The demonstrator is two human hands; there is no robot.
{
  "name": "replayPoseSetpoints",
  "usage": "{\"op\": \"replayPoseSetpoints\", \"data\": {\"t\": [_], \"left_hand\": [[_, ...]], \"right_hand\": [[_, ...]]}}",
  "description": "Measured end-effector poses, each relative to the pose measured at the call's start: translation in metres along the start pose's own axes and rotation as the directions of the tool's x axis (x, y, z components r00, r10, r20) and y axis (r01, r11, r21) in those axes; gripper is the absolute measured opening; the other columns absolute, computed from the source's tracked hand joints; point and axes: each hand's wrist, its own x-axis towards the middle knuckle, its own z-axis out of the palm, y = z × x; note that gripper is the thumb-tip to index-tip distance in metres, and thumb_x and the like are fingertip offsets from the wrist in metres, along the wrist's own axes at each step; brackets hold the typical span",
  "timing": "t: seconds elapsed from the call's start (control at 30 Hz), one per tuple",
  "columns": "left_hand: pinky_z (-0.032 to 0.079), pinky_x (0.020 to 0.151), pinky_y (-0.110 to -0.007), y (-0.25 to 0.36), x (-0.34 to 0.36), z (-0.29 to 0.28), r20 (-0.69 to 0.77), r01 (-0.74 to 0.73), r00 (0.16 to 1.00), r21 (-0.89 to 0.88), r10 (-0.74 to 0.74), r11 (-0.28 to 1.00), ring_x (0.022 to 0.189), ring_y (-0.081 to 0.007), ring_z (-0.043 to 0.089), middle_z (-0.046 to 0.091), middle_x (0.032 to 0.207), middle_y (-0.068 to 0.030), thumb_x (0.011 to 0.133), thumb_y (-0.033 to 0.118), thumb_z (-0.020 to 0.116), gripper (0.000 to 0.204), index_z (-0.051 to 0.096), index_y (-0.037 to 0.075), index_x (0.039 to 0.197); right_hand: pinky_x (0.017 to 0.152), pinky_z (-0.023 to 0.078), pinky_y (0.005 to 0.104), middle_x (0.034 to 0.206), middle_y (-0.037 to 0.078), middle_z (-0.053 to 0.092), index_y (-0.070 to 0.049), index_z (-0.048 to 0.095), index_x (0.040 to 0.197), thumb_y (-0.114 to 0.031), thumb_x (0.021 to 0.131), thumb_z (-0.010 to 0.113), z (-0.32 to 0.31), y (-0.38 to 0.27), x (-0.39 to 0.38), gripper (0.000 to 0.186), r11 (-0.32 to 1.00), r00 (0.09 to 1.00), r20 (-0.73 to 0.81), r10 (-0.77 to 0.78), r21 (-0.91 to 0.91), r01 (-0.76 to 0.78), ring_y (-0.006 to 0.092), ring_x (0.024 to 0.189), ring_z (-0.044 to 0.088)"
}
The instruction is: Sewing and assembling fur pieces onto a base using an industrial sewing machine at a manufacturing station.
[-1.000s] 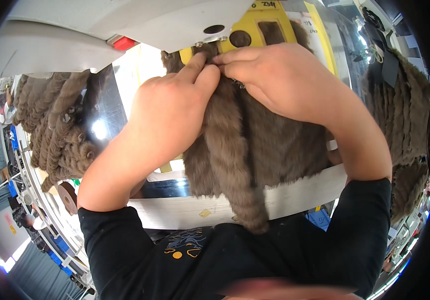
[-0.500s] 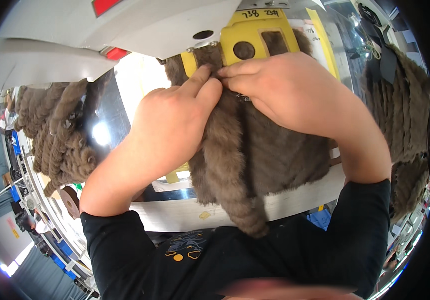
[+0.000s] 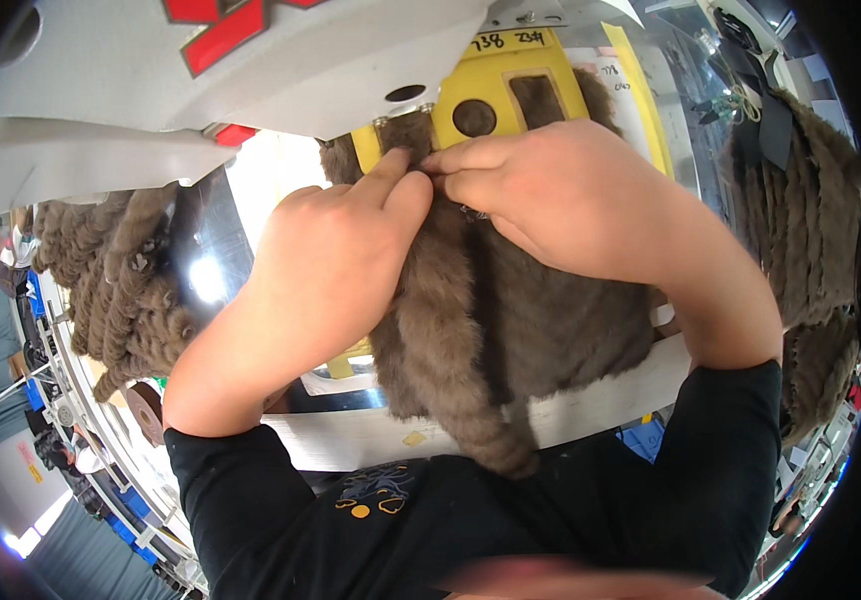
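Brown fur fabric [image 3: 585, 320] lies under the machine, with a long furry strip [image 3: 440, 330] running down over the table's front edge. My left hand [image 3: 335, 250] has its fingers closed on the strip's upper end, index fingertip just below the machine's metal foot [image 3: 404, 114]. My right hand [image 3: 560, 200] meets it from the right, its fingers together and bent onto the fur at that same spot, their tips partly hidden in the pile. A yellow template [image 3: 490, 70] with a round hole and a rectangular opening surrounds the upper part of the fur.
The white machine body [image 3: 120, 70] overhangs from the upper left. Piled fur strips [image 3: 110, 290] lie left, a brown tape roll [image 3: 146, 410] below them. More fur pieces [image 3: 800, 230] and black straps [image 3: 775, 135] are at right. Another person [image 3: 5, 250] shows at the far left.
Machine, template, fur and both hands sit a little lower in the picture, so the view has shifted. My fingers keep their grip at the same place on the fur near the foot.
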Motion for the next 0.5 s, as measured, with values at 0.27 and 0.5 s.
{"op": "replayPoseSetpoints", "data": {"t": [0.27,0.5], "left_hand": [[0.059,0.062,-0.039,0.003,-0.004,0.001,-0.035,0.008,0.999,0.015,-0.007,1.000,0.074,-0.0315,0.074,0.068,0.126,-0.0259,0.079,0.003,0.063,0.030,0.059,-0.001,0.108],[0.052,0.073,-0.037,0.044,-0.018,-0.004,-0.011,0.062,0.998,0.185,-0.061,0.981,0.088,-0.0277,0.068,0.063,0.135,-0.0226,0.074,0.012,0.072,0.060,0.060,0.003,0.132]], "right_hand": [[0.088,0.058,0.0399,0.122,0.010,0.074,-0.002,0.074,0.112,-0.008,0.094,0.053,0.001,-0.001,-0.001,0.029,0.998,0.999,0.032,0.013,-0.058,-0.011,0.0306,0.107,0.070],[0.090,0.058,0.0404,0.133,0.007,0.070,-0.004,0.071,0.124,-0.006,0.094,0.052,-0.005,-0.004,-0.007,0.036,0.996,0.986,0.146,0.078,-0.061,-0.070,0.0287,0.112,0.069]]}}
